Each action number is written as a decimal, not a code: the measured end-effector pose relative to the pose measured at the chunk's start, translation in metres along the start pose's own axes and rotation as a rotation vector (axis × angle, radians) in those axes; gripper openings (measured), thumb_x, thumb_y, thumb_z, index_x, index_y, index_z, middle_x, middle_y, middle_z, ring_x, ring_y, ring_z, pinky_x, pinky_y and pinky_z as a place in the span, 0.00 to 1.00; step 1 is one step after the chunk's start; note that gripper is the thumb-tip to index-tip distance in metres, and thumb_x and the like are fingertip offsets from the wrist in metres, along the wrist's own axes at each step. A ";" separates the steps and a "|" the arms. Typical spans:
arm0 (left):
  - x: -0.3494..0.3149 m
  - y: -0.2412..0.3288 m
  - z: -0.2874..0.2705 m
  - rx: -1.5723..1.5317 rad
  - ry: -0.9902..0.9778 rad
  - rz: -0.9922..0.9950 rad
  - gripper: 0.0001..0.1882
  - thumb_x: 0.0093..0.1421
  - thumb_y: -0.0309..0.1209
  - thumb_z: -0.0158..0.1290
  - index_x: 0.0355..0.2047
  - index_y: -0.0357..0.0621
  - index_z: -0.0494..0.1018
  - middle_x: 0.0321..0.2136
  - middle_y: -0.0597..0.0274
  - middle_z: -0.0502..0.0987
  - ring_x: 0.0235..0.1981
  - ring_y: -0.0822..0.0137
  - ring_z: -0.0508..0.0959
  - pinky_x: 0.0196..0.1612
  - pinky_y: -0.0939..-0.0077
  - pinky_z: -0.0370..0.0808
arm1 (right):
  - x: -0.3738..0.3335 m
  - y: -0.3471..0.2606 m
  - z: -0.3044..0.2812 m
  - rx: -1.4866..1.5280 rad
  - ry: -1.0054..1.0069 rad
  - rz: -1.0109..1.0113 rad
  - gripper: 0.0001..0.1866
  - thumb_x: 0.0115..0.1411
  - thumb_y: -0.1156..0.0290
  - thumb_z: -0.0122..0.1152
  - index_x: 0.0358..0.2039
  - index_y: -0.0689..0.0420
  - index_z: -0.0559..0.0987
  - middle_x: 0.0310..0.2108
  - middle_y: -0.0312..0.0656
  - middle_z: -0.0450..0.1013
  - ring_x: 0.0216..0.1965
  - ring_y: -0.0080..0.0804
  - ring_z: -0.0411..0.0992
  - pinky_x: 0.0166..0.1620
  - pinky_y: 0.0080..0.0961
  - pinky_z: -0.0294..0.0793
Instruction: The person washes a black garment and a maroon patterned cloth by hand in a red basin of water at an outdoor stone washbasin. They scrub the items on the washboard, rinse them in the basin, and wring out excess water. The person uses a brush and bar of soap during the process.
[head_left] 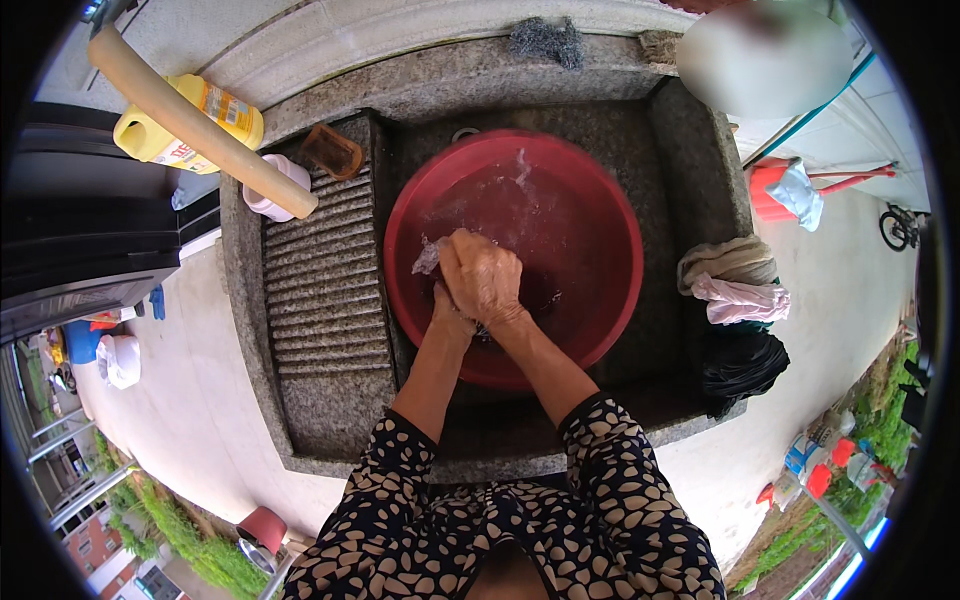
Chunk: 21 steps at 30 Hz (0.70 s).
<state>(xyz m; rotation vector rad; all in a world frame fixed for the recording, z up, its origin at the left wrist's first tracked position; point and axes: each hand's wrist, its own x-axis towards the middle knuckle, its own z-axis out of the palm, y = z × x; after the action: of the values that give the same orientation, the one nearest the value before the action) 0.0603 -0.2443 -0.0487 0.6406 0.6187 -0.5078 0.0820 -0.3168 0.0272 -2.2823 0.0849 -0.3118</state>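
Observation:
Both my hands are pressed together over a round red basin [612, 200] that holds water. My right hand [484, 272] lies on top, its fingers curled closed. Partly hidden beneath it, my left hand [452, 308] is closed too. A crumpled, whitish, see-through thing [427, 258] pokes out at the left of the fingers; whether it is thin plastic or wet cloth I cannot tell. Ripples and pale glints show on the water near the basin's far side.
The basin sits in a grey stone sink [690, 180] with a ribbed washboard [325, 285] at left. A brown soap dish [332, 152], pink cup [280, 188], wooden stick [190, 115] and yellow jug [225, 110] stand near it. Bundled cloths [740, 290] hang over the right rim.

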 end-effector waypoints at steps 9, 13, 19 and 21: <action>0.008 0.014 0.002 1.161 0.478 0.749 0.26 0.53 0.39 0.62 0.46 0.43 0.64 0.38 0.58 0.71 0.39 0.59 0.74 0.42 0.65 0.71 | -0.014 0.165 -0.033 -0.342 0.145 0.212 0.20 0.57 0.61 0.54 0.51 0.49 0.70 0.47 0.56 0.65 0.41 0.57 0.70 0.43 0.50 0.72; 0.035 -0.015 -0.010 1.733 0.453 0.325 0.25 0.52 0.38 0.59 0.48 0.50 0.64 0.46 0.50 0.72 0.45 0.44 0.74 0.45 0.53 0.72 | -0.052 0.181 -0.003 -0.485 -0.322 0.189 0.20 0.53 0.68 0.55 0.49 0.47 0.71 0.46 0.54 0.66 0.42 0.53 0.71 0.43 0.50 0.73; 0.020 0.013 -0.026 1.525 0.229 0.501 0.16 0.53 0.37 0.59 0.38 0.45 0.69 0.35 0.54 0.77 0.35 0.55 0.79 0.39 0.62 0.75 | -0.037 0.179 -0.034 -0.154 -0.240 0.408 0.26 0.49 0.76 0.56 0.50 0.45 0.70 0.50 0.49 0.65 0.48 0.50 0.68 0.49 0.43 0.72; -0.007 0.021 -0.009 1.271 0.091 0.474 0.13 0.53 0.33 0.60 0.34 0.42 0.69 0.32 0.58 0.76 0.33 0.65 0.78 0.36 0.72 0.75 | -0.028 0.155 -0.039 -0.089 -0.246 0.296 0.28 0.47 0.80 0.57 0.50 0.43 0.70 0.53 0.44 0.64 0.52 0.48 0.64 0.53 0.41 0.69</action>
<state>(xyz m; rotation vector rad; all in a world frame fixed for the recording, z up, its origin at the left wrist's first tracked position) 0.0646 -0.2218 -0.0419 1.9635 0.1357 -0.3779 0.0511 -0.4444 -0.0683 -2.3369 0.3110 0.1286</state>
